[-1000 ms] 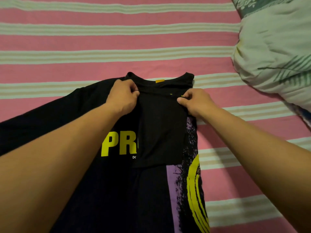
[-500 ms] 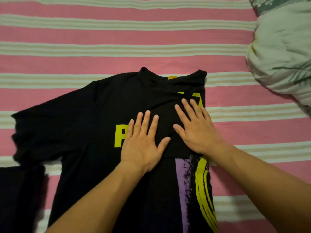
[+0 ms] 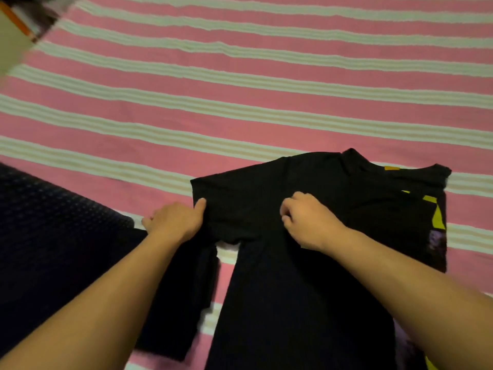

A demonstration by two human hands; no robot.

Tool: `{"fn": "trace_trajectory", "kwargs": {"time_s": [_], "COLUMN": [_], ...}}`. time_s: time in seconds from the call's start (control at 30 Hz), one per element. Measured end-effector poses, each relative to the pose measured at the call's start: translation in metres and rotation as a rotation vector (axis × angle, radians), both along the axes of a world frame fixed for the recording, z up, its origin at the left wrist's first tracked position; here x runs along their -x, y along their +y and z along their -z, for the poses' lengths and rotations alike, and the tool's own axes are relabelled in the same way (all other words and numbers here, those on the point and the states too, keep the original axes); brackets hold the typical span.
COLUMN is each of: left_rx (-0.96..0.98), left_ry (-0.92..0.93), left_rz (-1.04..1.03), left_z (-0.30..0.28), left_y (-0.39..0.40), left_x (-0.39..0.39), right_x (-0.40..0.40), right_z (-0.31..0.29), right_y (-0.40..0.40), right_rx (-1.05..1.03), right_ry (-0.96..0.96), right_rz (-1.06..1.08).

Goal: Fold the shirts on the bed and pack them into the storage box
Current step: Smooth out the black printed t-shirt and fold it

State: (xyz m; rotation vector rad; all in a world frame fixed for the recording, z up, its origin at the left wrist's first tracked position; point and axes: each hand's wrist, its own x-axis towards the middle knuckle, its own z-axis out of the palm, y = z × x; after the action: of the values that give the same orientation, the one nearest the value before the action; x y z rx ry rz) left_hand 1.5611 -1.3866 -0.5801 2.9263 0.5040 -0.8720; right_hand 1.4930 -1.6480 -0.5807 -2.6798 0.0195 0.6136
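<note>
A black T-shirt (image 3: 333, 198) with yellow and purple print lies on the pink striped bed (image 3: 240, 84), collar away from me, its right side folded inward. My left hand (image 3: 177, 221) grips the end of the shirt's left sleeve, thumb on top of the cloth. My right hand (image 3: 306, 218) has its fingers curled, pinching the fabric near the sleeve seam at the chest. The storage box is not in the head view.
A dark navy dotted garment (image 3: 53, 222) lies at the left edge of the bed. Another black piece of cloth (image 3: 186, 295) lies under my left forearm. A blurred beige object with an orange edge (image 3: 13, 30) sits at the top left corner.
Both hands left the flat-pressed chest and moved left to the sleeve. The left hand now grips the sleeve end and the right pinches the cloth. The camera swung left; the pillow is gone from view.
</note>
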Motion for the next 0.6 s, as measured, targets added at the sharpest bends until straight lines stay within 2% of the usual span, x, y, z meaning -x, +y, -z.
{"fn": "trace_trajectory", "kwargs": {"time_s": [0.07, 0.13, 0.17, 0.23, 0.3, 0.37, 0.43, 0.47, 0.53, 0.6], "left_rx": [0.212, 0.249, 0.199, 0.157, 0.313, 0.522, 0.602, 0.605, 0.587, 0.476], "left_ry": [0.053, 0.053, 0.005, -0.231, -0.491, -0.544, -0.579, -0.567, -0.375, -0.225], "left_rz": [-0.064, -0.022, 0.038, 0.161, 0.176, 0.085, 0.042, 0.041, 0.026, 0.060], "left_z": [0.013, 0.014, 0.011, -0.003, -0.020, -0.030, -0.020, -0.014, 0.000, 0.021], "left_y": [0.003, 0.006, 0.007, 0.011, 0.021, 0.036, 0.049, 0.053, 0.054, 0.051], "left_x": [-0.007, -0.006, 0.001, 0.028, 0.072, 0.120, 0.167, 0.188, 0.225, 0.261], "right_x": [-0.023, -0.053, -0.069, -0.095, -0.107, -0.106, -0.102, -0.100, -0.101, -0.102], "right_z": [-0.004, -0.009, -0.009, 0.002, 0.021, 0.037, 0.047, 0.047, 0.041, 0.029], "right_y": [0.038, 0.084, 0.107, 0.149, 0.181, 0.202, 0.214, 0.218, 0.219, 0.207], "right_rx": [-0.071, -0.178, -0.221, -0.205, -0.097, -0.009, 0.049, 0.059, 0.059, -0.028], "right_ry": [-0.067, -0.107, -0.074, 0.041, 0.152, 0.169, 0.139, 0.128, 0.121, 0.122], "right_rz": [0.003, 0.075, 0.106, 0.106, 0.148, 0.265, 0.313, 0.317, 0.302, 0.329]}}
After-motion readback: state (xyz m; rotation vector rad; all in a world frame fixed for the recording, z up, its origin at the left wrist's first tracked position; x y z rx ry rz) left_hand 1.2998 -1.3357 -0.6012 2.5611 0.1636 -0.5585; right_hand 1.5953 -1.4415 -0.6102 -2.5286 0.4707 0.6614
